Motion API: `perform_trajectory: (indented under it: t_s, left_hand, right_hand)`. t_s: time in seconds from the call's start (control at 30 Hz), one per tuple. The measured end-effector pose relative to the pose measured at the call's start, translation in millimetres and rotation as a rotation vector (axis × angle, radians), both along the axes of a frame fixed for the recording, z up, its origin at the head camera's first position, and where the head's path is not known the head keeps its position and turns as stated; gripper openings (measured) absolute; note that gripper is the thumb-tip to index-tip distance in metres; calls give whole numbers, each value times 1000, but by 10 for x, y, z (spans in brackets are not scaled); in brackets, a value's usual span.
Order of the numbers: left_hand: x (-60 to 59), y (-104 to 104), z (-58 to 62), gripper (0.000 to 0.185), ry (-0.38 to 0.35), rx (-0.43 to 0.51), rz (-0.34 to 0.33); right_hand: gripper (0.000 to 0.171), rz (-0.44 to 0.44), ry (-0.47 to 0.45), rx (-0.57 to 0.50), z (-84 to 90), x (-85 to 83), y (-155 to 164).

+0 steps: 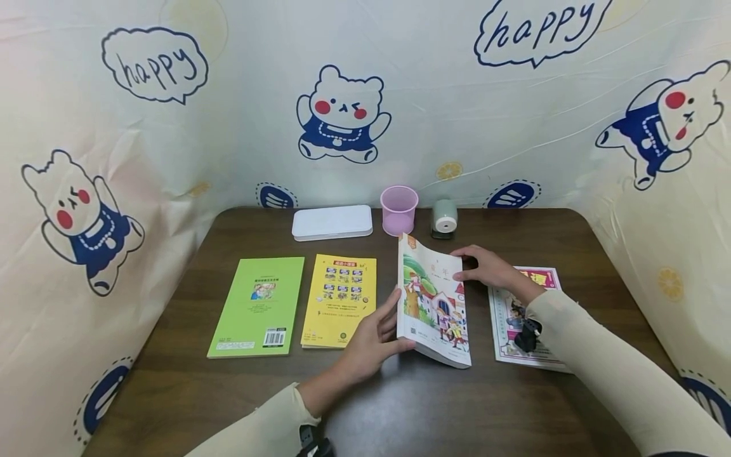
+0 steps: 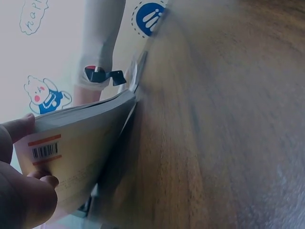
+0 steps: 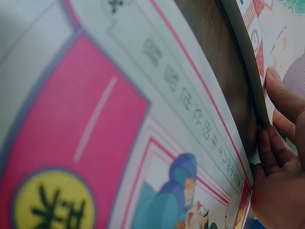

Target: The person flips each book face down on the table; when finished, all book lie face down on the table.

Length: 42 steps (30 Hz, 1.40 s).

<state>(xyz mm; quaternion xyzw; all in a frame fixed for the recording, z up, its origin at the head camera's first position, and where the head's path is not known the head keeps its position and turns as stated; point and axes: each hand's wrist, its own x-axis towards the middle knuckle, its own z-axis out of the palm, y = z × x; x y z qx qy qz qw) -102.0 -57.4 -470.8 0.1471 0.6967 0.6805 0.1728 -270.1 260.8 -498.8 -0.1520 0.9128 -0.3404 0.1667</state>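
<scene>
A thick paperback book (image 1: 435,298) with an illustrated white cover is held tilted over the table, its left side raised. My left hand (image 1: 368,343) grips it by the left side, thumb on the front cover. In the left wrist view, fingers of the left hand (image 2: 24,200) lie against the back cover near a barcode. My right hand (image 1: 491,270) pinches the book's upper right edge, as the right wrist view also shows. Beneath the right forearm lies a pink-bordered booklet (image 1: 528,349), partly hidden by the sleeve.
Left of the held book lie a yellow book (image 1: 339,304) and a green book (image 1: 257,311). Along the back edge stand a white flat case (image 1: 332,223), a pink cup (image 1: 398,212) and a small green pencil sharpener (image 1: 444,218). A printed cloth (image 1: 251,139) hangs behind the table (image 1: 400,412).
</scene>
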Motion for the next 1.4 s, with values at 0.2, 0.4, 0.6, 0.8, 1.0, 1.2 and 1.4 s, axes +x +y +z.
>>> perform_trajectory:
  t_s: [0.2, 0.4, 0.6, 0.8, 1.0, 1.2, 1.4]
  left_hand:
    - [17, -11, -9, 92, 20, -24, 14]
    - [26, -12, 21, 90, 53, -44, 25]
    - [40, -10, 59, 89, 80, -43, 36]
    - [61, -4, 84, 87, 103, -37, 42]
    - [83, 0, 92, 87, 148, -25, 35]
    - [101, 9, 121, 86, 196, -40, 38]
    - [122, 18, 178, 84, 228, -48, 49]
  right_hand:
    - [61, 18, 16, 17, 30, 3, -17]
    - [63, 69, 49, 44, 48, -16, -52]
    - [67, 76, 42, 44, 75, -26, -136]
    - [70, 82, 58, 5, 143, -10, -261]
    - [67, 94, 67, -33, 231, 4, -411]
    - [67, 110, 70, -66, 339, -2, -555]
    - [65, 131, 71, -130, 424, -22, -668]
